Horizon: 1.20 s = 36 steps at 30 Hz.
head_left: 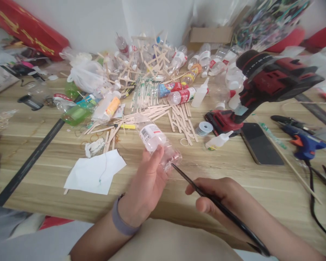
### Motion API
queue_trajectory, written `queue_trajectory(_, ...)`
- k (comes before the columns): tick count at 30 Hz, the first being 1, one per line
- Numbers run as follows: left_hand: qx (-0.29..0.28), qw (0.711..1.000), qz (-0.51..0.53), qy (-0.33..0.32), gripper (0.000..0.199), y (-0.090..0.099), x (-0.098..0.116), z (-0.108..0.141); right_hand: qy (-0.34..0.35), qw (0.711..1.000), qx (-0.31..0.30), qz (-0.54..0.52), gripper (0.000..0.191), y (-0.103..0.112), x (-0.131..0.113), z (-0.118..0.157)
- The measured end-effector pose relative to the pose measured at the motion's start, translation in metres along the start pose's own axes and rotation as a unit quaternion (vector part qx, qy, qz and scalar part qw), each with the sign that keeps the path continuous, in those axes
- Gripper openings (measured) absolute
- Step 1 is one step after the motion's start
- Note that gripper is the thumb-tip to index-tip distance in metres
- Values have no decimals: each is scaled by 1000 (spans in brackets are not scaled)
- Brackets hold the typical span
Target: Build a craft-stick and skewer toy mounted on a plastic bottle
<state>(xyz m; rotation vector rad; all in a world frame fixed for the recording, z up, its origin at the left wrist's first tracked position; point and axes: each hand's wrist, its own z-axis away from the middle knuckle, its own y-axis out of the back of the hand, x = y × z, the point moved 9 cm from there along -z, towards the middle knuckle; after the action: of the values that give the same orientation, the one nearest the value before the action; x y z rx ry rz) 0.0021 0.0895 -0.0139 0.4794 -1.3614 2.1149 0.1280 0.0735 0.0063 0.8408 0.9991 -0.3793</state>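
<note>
Near edge: left hand (149, 188), a mauve wristband (122, 221) at its wrist, closed around a clear plastic bottle (151, 139); the bottle lay tilted above the wooden tabletop (43, 192), its white barcode label facing up. Right hand (228, 190), fingers curled about a slender black tool (220, 207), kind uncertain; its tip stood at the bottle's near end, contact impossible to tell.

Near left: one white paper sheet (93, 175), a green thread across it; just beyond, one crumpled white wad (95, 147).

Near right: one blue hot-glue gun (301, 139), corded; one long wooden stick (293, 166); one dark-screened smartphone (260, 145), lying flat; to its left, one small glue bottle (218, 140), tipped over.

Middle: one wire spool (204, 128), beside the red-and-black cordless drill (277, 79); loose wooden craft sticks (183, 121); one yellow-handled cutter (127, 126); one white squeeze bottle (200, 94), upright; one red-labelled bottle (186, 96), on its side. Left of these, one green bottle (77, 114), lying down.

Far: one white plastic bag (89, 74), left; one open cardboard box (212, 35), right of centre; one red banner (27, 29), yellow lettering, far left.
</note>
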Motion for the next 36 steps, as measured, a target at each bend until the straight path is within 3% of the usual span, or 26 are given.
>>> queue_trajectory(5, -18, 1000, 0, -21, 24, -3, 3, 2, -41, 975, -101, -196, 74, -13, 3, 7)
queue_trajectory(9, -30, 999, 3, -27, 29, -6, 3, 3, -52, 933, -128, -333, 66, -21, 6, 10)
queue_trajectory(13, -38, 999, 0, -33, 38, -9, 4, 4, -61, 873, -151, -459, 67, -37, 11, 10)
queue_trajectory(17, -46, 997, -10, -55, 47, -10, 8, 5, -76, 815, -181, -545, 69, -58, 13, 8)
queue_trajectory(20, -59, 997, -14, -54, 45, -12, 7, 6, -71, 810, -189, -550, 70, -62, 11, 8)
queue_trajectory(21, -61, 997, -15, -54, 42, -12, 7, 6, -63, 826, -184, -529, 71, -59, 10, 7)
queue_trajectory(23, -59, 996, -19, -56, 39, -11, 7, 6, -31, 889, -154, -431, 71, -47, 8, 6)
queue_trajectory(25, -55, 996, -25, -58, 38, -11, 7, 5, 22, 967, -80, -240, 70, -26, 4, 3)
queue_trajectory(26, -51, 997, -29, -58, 37, -10, 7, 5, 52, 991, -32, -119, 68, -15, 1, 3)
queue_trajectory(27, -46, 997, -31, -57, 36, -9, 7, 4, 84, 996, 21, 7, 65, -5, -5, 3)
queue_trajectory(28, -38, 997, -31, -57, 35, -8, 7, 3, 118, 982, 79, 128, 62, 3, -12, 6)
queue_trajectory(30, -14, 998, -20, -62, 28, -2, 8, 1, 178, 913, 178, 322, 57, 11, -26, 13)
queue_trajectory(32, 9, 998, 1, -63, 22, 3, 9, 0, 210, 850, 235, 422, 55, 10, -30, 19)
queue_trajectory(34, 19, 998, 22, -52, 18, 5, 8, -2, 210, 838, 245, 441, 53, 9, -25, 19)
queue_trajectory(36, 20, 999, 30, -29, 18, 5, 4, -3, 199, 850, 241, 423, 52, 10, -19, 18)
